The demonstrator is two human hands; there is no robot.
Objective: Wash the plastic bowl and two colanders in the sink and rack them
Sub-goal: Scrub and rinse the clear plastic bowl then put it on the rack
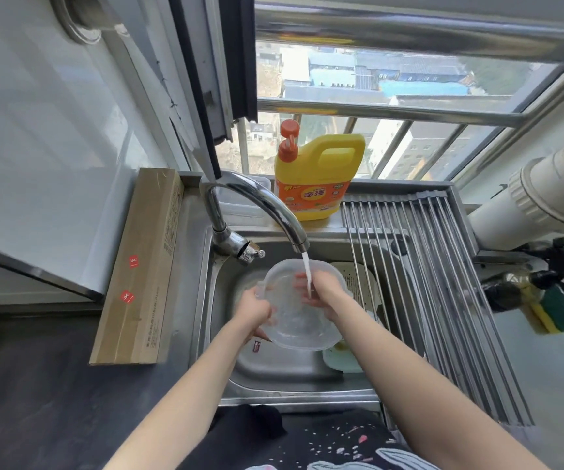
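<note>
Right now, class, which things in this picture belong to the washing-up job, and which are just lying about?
Job: clear plastic bowl, gripped by left hand, rubbed by right hand; pale colander; steel sink; running tap; steel roll-up rack.
Lying about: yellow detergent jug; cardboard box; green-yellow sponge.

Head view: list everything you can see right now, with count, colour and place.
plastic bowl: one, clear, held over the sink under the running water
colanders: pale cream pieces in the sink behind and below the bowl, partly under the rack; exact count unclear
sink: one, steel, centre
faucet: one, chrome, running
drying rack: one, steel rods, across the sink's right side
detergent jug: one, yellow with orange cap, on the ledge behind the sink
cardboard box: one, brown, left of the sink
sponge: one, green and yellow, far right
hands: left hand grips the bowl's rim; right hand reaches inside the bowl under the stream
</note>
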